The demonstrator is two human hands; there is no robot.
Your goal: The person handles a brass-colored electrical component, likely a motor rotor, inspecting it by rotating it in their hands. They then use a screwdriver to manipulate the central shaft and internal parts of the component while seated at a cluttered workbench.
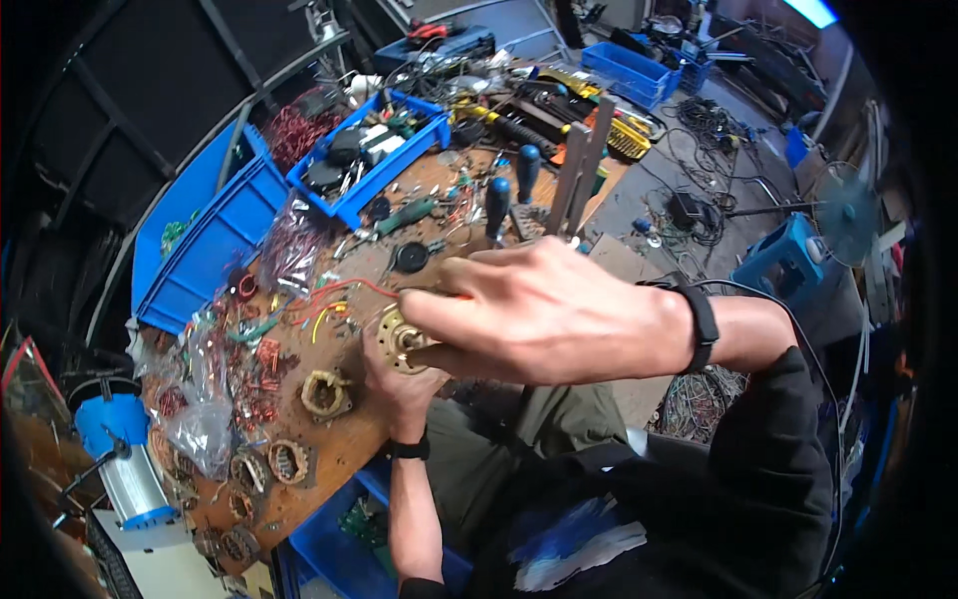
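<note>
My left hand [399,391] grips a round, brass-coloured metal part [389,341] with small holes around its face and a shaft-like centre. It is held just above the front edge of the wooden bench. My right hand [544,314] reaches across from the right with its fingers bent, thumb and forefinger at the part's centre. Whatever is in that closed hand is hidden by the fingers. A bit of red shows between them, and a red wire [349,284] runs over the bench behind. Close by on the left lies a ring-shaped, wound motor stator [325,394].
More stators [289,462] lie along the bench's [334,449] front left. Blue bins [215,235] and a blue tray [374,180] stand behind. Two blue-handled tools [498,205] stand upright near metal bars [569,180]. A lamp-like blue and silver device [130,464] sits left; a fan [846,213] right.
</note>
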